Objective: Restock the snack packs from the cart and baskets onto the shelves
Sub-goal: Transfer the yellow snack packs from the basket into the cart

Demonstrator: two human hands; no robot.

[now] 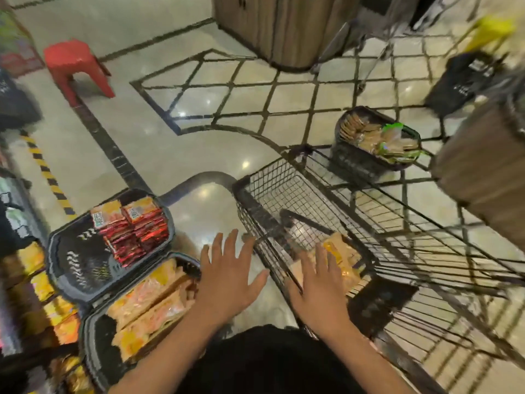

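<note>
My left hand (227, 275) hovers with fingers spread over the floor, between a dark basket and the wire cart (397, 237). My right hand (316, 291) is spread flat over the cart's near end, just above orange-yellow snack packs (345, 258) lying in it. Neither hand holds anything. The near basket (93, 336) at lower left is full of orange-yellow packs (147, 305). The basket (74, 257) behind it holds red and orange packs (133, 226). Shelves (31, 282) with yellow packs run down the left edge.
A third basket (352, 162) of tan and green packs sits on the floor beyond the cart. A red stool (75, 62) stands at far left. A wooden counter (284, 27) is at the top, a brown unit (488, 177) at right. Black-yellow tape (47, 173) marks the floor.
</note>
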